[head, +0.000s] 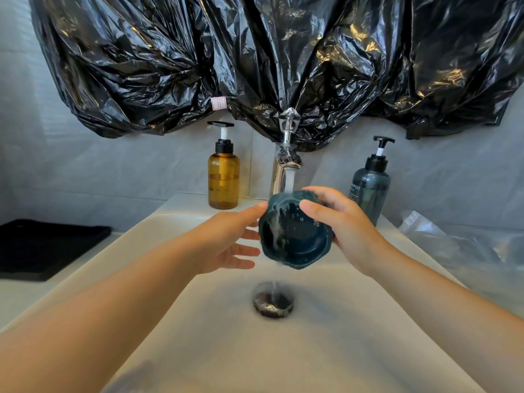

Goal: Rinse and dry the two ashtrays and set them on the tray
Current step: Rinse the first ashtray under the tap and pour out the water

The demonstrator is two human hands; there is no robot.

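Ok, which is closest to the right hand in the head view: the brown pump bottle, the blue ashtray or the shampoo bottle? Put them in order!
1. Dark blue ashtray: gripped by the right hand itself, under the tap.
2. Grey-blue shampoo bottle: just behind the hand, on the right.
3. Amber pump bottle: farthest, left of the tap.

My right hand (350, 226) holds the dark teal ashtray (297, 239) tipped on edge above the basin (354, 321), its hollow facing me. It has an angular, notched rim. Water (289, 180) strikes its upper edge, streaks the inside and drips off the bottom.
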